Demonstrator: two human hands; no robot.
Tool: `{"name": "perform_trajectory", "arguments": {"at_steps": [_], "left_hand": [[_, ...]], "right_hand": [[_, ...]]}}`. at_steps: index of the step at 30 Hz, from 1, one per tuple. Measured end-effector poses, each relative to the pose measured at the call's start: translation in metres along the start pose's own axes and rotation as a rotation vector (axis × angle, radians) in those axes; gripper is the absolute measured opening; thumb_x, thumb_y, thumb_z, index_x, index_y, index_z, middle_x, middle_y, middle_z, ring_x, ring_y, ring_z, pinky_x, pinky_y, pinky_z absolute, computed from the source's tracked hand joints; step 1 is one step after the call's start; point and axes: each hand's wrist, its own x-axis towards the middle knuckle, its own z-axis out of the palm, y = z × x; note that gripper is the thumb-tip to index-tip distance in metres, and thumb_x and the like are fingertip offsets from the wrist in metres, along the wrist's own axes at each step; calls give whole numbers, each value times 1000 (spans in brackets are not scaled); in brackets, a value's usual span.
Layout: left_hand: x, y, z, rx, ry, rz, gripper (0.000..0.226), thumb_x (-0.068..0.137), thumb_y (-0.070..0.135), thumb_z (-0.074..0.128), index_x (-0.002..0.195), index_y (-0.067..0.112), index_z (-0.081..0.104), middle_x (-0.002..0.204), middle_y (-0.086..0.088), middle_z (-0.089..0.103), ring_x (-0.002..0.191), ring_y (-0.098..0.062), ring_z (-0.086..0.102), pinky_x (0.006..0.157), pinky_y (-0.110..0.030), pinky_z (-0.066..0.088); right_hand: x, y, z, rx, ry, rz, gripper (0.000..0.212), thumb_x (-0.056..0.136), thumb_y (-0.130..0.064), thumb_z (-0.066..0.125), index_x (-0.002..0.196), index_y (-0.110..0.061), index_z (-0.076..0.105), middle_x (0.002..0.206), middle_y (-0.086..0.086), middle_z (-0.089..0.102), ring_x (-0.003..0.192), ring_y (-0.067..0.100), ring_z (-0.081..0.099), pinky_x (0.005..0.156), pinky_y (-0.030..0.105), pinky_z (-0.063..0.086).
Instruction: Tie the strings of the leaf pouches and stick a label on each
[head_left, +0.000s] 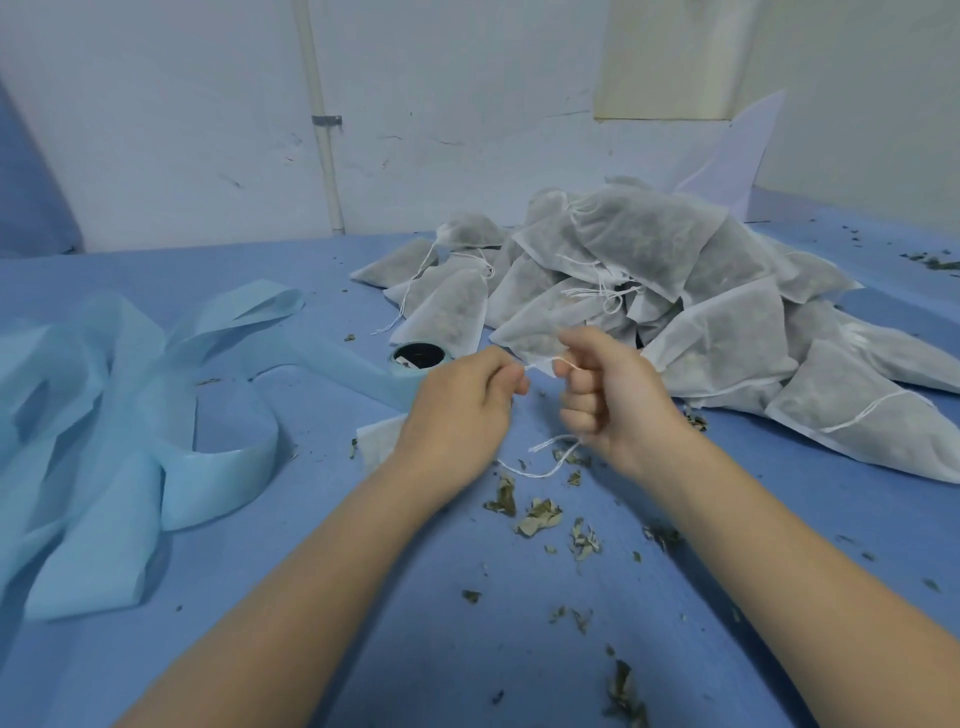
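Note:
A white mesh leaf pouch (540, 327) lies in front of the pile, its neck pointing at me. My left hand (462, 405) pinches one end of its white string (545, 467) with curled fingers. My right hand (608, 400) grips the other end in a fist, close to the pouch's neck. The string is stretched short between the two hands, and its loose tails hang below my right hand onto the blue table. A pile of several filled pouches (675, 291) rises behind my hands.
A roll of light blue label backing (418, 358) stands left of the hands, its long strip (130, 415) looping across the left of the blue table (467, 649). Dried leaf crumbs (540, 519) lie scattered near my forearms. A white wall closes the back.

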Motion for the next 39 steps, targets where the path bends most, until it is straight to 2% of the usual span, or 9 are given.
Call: {"name": "perform_trajectory", "arguments": {"at_steps": [4, 8, 11, 14, 18, 26, 31, 35, 39], "left_hand": [[-3, 2, 2, -289, 84, -134, 21, 95, 17, 49, 82, 13, 65, 70, 14, 64, 66, 2, 57, 64, -7, 40], [-4, 2, 1, -334, 214, -173, 9, 87, 28, 63, 94, 30, 69, 74, 13, 66, 74, 2, 56, 71, -13, 42], [-8, 4, -1, -345, 295, -169, 8, 82, 30, 69, 86, 37, 69, 83, 23, 68, 85, 6, 59, 78, -12, 43], [-10, 6, 0, -309, 376, -169, 7, 79, 32, 71, 85, 37, 71, 80, 32, 65, 86, 15, 56, 74, -1, 38], [-12, 5, 3, -257, 425, -122, 6, 81, 27, 71, 86, 28, 75, 73, 30, 62, 78, 20, 54, 71, 2, 35], [-12, 2, 9, -222, 403, -84, 7, 85, 25, 67, 85, 22, 73, 71, 27, 59, 76, 23, 50, 69, 4, 31], [-13, 2, 8, -230, 412, -77, 10, 86, 27, 66, 91, 24, 74, 75, 26, 61, 78, 22, 51, 70, 4, 32], [-15, 3, 10, -215, 385, -74, 14, 89, 28, 62, 93, 22, 74, 70, 18, 61, 72, 12, 52, 66, -1, 35], [-12, 3, 9, -189, 374, -130, 17, 91, 25, 59, 85, 18, 73, 65, 16, 60, 68, 8, 53, 63, -2, 35]], "right_hand": [[-7, 2, 4, 383, -222, 124, 16, 74, -8, 45, 76, -4, 60, 44, -8, 24, 40, 6, 9, 34, 16, 12], [-16, 8, 6, 369, -344, 75, 41, 69, -8, 44, 100, -9, 69, 46, -8, 25, 48, 9, 6, 40, 18, 9], [-17, 10, 9, 307, -382, 54, 46, 76, -4, 40, 110, -18, 68, 49, -6, 27, 50, 10, 8, 42, 18, 10], [-17, 11, 11, 240, -415, 52, 48, 85, -2, 34, 119, -23, 62, 51, -5, 32, 52, 10, 10, 43, 18, 12], [-17, 11, 12, 279, -547, 99, 62, 75, -3, 45, 128, -34, 54, 58, -2, 40, 53, 10, 14, 47, 20, 17], [-17, 3, 1, -274, -379, -84, 68, 85, 2, 31, 121, -47, 61, 55, -6, 21, 51, 11, 13, 43, 21, 15], [-19, 5, 6, -543, -372, -151, 75, 84, 3, 36, 126, -56, 52, 51, -7, 28, 43, 6, 24, 38, 16, 24], [-22, 10, 9, -756, -340, -255, 73, 84, -1, 40, 126, -61, 46, 47, -12, 36, 44, 3, 36, 45, 16, 33], [-26, 12, 9, -895, -313, -387, 67, 85, -3, 44, 128, -54, 43, 52, -1, 40, 47, 6, 36, 47, 11, 33]]}}
